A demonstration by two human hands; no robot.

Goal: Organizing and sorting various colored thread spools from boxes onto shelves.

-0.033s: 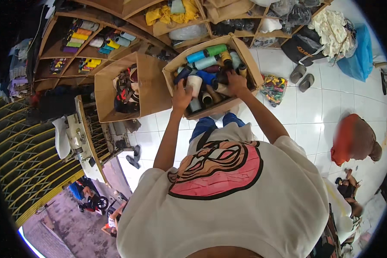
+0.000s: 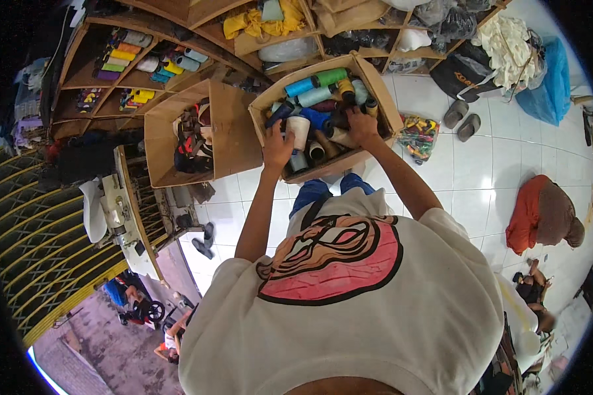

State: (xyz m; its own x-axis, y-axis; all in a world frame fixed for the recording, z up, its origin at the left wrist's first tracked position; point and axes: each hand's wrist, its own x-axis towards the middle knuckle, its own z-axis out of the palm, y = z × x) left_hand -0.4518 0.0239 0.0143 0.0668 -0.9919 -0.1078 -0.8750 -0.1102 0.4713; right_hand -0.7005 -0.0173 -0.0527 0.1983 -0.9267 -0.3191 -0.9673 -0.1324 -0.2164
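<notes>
An open cardboard box (image 2: 383, 99) stands on the white tiled floor in front of me. It is packed with thread cones in blue, green, teal, white and dark colours. My left hand (image 2: 277, 148) lies at the box's near left side with its fingers spread, touching a white cone (image 2: 300, 129). My right hand (image 2: 362, 125) reaches into the middle of the box among dark cones (image 2: 339, 118). Its fingertips are hidden between them, so I cannot tell whether it grips one. My white shirt with a pink and black print fills the lower part of the view.
A second open cardboard box (image 2: 234, 131) with dark straps stands to the left. Wooden shelves (image 2: 145, 62) of coloured thread run behind. A sewing machine (image 2: 115, 204) is at the left. Sandals (image 2: 461, 118), a colourful bag (image 2: 418, 135), a blue bag (image 2: 543, 82) and a crouching person (image 2: 543, 214) are at the right.
</notes>
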